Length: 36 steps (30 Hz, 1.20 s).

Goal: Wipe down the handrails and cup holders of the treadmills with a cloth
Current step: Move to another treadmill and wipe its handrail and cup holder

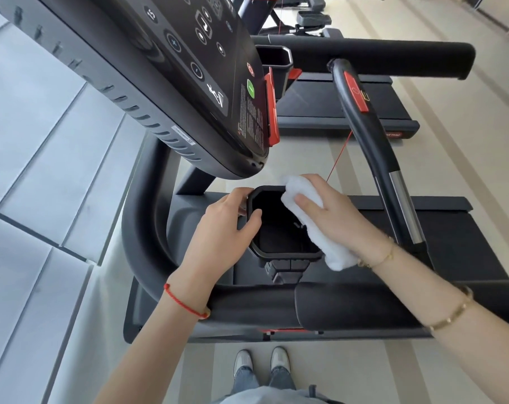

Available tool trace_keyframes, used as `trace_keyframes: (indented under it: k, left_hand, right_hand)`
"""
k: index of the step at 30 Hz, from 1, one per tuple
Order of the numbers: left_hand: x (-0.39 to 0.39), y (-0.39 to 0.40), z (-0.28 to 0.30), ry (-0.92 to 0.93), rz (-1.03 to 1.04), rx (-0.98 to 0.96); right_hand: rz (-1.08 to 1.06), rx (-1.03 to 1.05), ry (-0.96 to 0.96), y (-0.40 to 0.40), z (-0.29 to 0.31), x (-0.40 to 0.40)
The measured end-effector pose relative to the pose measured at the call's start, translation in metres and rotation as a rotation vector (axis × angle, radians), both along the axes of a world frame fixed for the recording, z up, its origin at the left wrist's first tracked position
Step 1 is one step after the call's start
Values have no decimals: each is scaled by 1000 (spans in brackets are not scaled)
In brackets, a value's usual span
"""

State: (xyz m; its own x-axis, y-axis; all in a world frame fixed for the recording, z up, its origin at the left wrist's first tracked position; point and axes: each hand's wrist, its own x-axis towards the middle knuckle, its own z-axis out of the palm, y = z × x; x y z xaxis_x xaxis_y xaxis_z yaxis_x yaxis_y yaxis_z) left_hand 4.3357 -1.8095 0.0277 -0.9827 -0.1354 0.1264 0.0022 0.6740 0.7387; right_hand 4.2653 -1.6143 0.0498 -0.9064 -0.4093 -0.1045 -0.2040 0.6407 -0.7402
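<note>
Your left hand (228, 221) grips the near-left rim of the black cup holder (282, 243); your right hand (332, 211) presses a white cloth (314, 225) against its right rim, fingers curled around it.

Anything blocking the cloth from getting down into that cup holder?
Nothing visible. The right hand presses the white cloth on the cup holder rim's right side; the opening beside it is clear. The left hand grips the opposite rim, thumb just over the edge.
</note>
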Motion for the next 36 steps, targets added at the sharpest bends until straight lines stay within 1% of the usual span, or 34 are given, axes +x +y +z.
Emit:
trace_keyframes:
  k: [2,4,6,9,12,14,16,19,21,23,27,29,33,34,36]
  left_hand:
    - [0,0,0,-2,-1,-1]
    - [-1,0,-1,-2,2,-1]
    - [-1,0,-2,4,4,-4]
    - [-2,0,-3,13,2,-8]
    - [-2,0,-4,24,1,1]
    - [-2,-1,-5,26,6,6]
    - [-2,-1,-6,24,8,12]
    - [-2,-2,-6,11,10,17]
    - [-2,-2,-6,4,15,16]
    - [-2,-1,-5,5,19,8]
    - [-1,0,-3,16,39,4]
    - [-1,-1,-3,20,46,-3]
    - [0,-1,-3,26,46,4]
    - [0,-1,-3,21,45,3]
    - [0,-2,-3,8,38,4]
  right_hand:
    - [-126,-95,-64,4,-7,19]
    - [-187,-179,-138,7,-12,38]
    - [-189,-139,-110,8,-14,38]
    - [-66,53,34,0,-9,11]
    - [164,286,166,-13,3,-21]
    - [282,352,195,-16,7,-30]
    - [298,295,186,-11,7,-27]
    - [194,130,141,7,-2,-10]
    - [175,63,111,16,-6,-5]
    - [230,113,144,13,-3,-9]
    - [436,292,265,-18,10,-32]
    - [503,331,295,-32,13,-37]
    - [478,359,346,-23,8,-32]
    - [458,343,333,-14,5,-31]
    - [407,276,245,4,2,-27]
